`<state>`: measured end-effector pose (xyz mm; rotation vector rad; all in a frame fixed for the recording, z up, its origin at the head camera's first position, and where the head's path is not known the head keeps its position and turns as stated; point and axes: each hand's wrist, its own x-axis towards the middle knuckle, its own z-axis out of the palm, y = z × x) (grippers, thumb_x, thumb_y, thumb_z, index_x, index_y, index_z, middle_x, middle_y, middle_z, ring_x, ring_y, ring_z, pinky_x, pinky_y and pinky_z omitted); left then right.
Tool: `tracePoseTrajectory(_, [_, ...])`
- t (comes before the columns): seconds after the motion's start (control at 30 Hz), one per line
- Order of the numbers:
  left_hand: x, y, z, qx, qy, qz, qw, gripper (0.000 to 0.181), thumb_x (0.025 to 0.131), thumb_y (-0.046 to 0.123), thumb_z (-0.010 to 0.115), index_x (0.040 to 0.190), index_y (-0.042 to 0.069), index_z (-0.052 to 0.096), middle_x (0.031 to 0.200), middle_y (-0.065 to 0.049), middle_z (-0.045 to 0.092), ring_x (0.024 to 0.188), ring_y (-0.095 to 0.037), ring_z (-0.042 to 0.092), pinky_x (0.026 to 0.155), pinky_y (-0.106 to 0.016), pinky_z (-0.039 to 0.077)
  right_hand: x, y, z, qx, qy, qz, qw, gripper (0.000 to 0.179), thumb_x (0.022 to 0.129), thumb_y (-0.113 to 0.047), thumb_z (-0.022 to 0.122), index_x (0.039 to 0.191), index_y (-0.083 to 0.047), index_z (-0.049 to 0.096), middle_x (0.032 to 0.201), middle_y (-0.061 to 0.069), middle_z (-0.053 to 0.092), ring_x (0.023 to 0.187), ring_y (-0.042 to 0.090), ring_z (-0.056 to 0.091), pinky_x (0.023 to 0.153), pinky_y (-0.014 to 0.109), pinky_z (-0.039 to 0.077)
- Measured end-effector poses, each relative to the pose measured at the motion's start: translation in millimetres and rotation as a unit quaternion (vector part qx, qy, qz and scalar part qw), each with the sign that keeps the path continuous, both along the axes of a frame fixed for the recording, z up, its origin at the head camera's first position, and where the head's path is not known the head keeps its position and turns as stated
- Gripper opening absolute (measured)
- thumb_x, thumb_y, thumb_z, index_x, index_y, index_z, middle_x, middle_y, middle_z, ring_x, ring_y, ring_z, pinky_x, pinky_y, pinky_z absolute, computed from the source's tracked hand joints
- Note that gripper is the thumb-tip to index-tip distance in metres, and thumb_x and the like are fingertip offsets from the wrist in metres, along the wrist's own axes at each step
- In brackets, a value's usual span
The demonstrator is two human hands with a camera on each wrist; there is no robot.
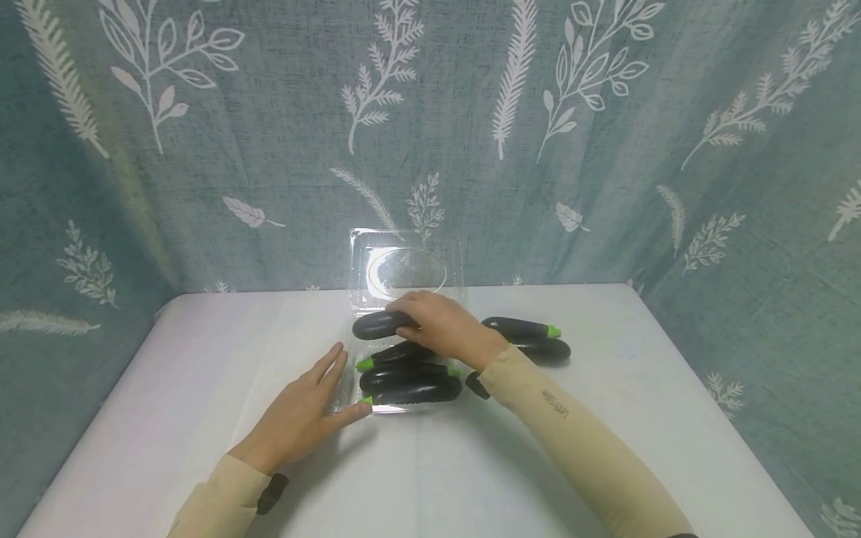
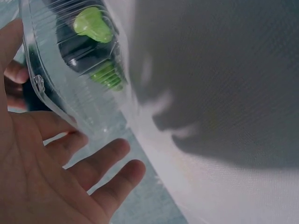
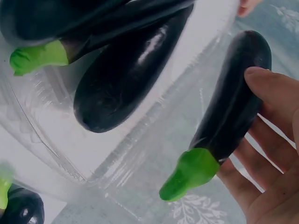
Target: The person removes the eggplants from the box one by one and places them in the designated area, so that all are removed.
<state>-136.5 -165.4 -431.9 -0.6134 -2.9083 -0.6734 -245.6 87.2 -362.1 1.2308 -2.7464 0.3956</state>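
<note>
In the head view my right hand (image 1: 440, 323) holds a dark purple eggplant (image 1: 378, 326) above the far part of a clear plastic clamshell box (image 1: 407, 409). The right wrist view shows thumb and fingers around this eggplant (image 3: 233, 98), its green stem pointing down and left. Several more eggplants (image 1: 413, 390) lie side by side in the box. My left hand (image 1: 296, 415) is at the box's left side, fingers spread and mostly straight. In the left wrist view its fingers lie against the clear wall (image 2: 65, 105), with green stems showing through.
The box's lid (image 1: 406, 273) stands raised at the back, near the leaf-patterned curtain (image 1: 289, 149). To the right of the box, two eggplants (image 1: 516, 327) lie on the white table (image 1: 605, 418), partly behind my right forearm. Curtain also hangs along both sides.
</note>
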Motion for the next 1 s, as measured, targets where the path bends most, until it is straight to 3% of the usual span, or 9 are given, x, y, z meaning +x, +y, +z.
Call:
tracePoseTrajectory(0.23, [-1.4, 0.1, -0.9, -0.001, -0.002, 0.001, 1.0, 0.1, 0.093, 0.07, 0.055, 0.156, -0.003, 0.032, 0.165, -0.016, 0.027, 0.139, -0.043, 0.043, 0.11, -0.058, 0.04, 9.2, 12, 5.9, -0.047, 0.009, -0.011, 0.9988, 0.042, 0.098, -0.022, 0.071, 0.138, -0.015, 0.063, 0.135, 0.004, 0.064, 0.128, 0.021, 0.058, 0.109, 0.035, 0.045])
tracePoseTrajectory(0.4, [-2.0, -0.9, -0.6, -0.004, -0.004, 0.0, 1.0, 0.1, 0.093, 0.07, 0.055, 0.156, -0.004, 0.032, 0.164, -0.017, 0.027, 0.139, -0.044, 0.043, 0.11, -0.058, 0.04, 17.1, 21, 5.3, -0.079, 0.05, 0.01, 0.9955, 0.04, 0.097, -0.021, 0.072, 0.135, -0.014, 0.064, 0.133, 0.003, 0.065, 0.125, 0.02, 0.059, 0.107, 0.033, 0.047])
tracePoseTrajectory(0.8, [-1.3, -1.3, -1.5, -0.008, 0.001, -0.002, 1.0, 0.099, 0.093, 0.068, 0.057, 0.155, -0.005, 0.033, 0.164, -0.018, 0.028, 0.138, -0.045, 0.044, 0.109, -0.058, 0.041, 34.4, 42, 18.9, -0.14, 0.147, 0.028, 0.9788, 0.043, 0.094, -0.02, 0.076, 0.135, -0.013, 0.065, 0.133, 0.005, 0.065, 0.124, 0.019, 0.06, 0.107, 0.029, 0.047])
tracePoseTrajectory(1.0, [-1.2, -0.9, -2.2, -0.011, 0.002, -0.002, 0.9999, 0.098, 0.094, 0.068, 0.056, 0.155, -0.005, 0.033, 0.164, -0.018, 0.027, 0.138, -0.044, 0.044, 0.11, -0.057, 0.041, 40.2, 54, 22.1, -0.174, 0.163, 0.029, 0.9709, 0.047, 0.091, -0.018, 0.079, 0.135, -0.011, 0.065, 0.133, 0.005, 0.065, 0.124, 0.02, 0.06, 0.107, 0.03, 0.047])
